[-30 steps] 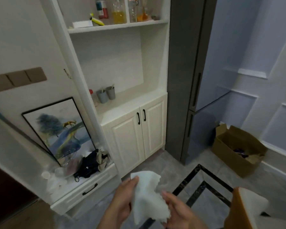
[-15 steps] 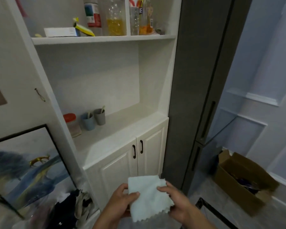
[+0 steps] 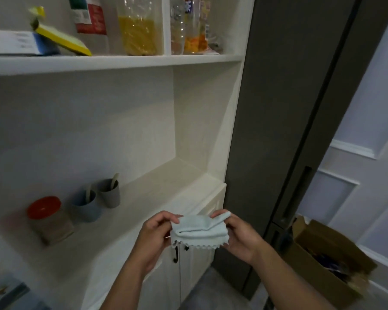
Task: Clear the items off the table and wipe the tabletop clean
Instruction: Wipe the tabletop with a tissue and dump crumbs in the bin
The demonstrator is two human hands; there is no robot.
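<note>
Now folded cloth [image 3: 199, 230] stretched between hands: left hand [image 3: 154, 237], right hand [image 3: 241, 234] pinching opposite edges.

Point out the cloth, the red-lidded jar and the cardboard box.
cloth [image 3: 199, 231]: head view, folded middle.
red-lidded jar [image 3: 44, 207]: head view, red lid.
cardboard box [image 3: 338, 240]: head view, far flap.

The cloth [image 3: 199, 231], which hung loose and open a second ago, is now folded over into a small thick bundle, pinched at its ends between the left grip [image 3: 154, 238] and right grip [image 3: 240, 238]. The view has closed in on the white shelf unit [image 3: 121, 62], so the framed picture and drawer have dropped almost out of sight
</note>
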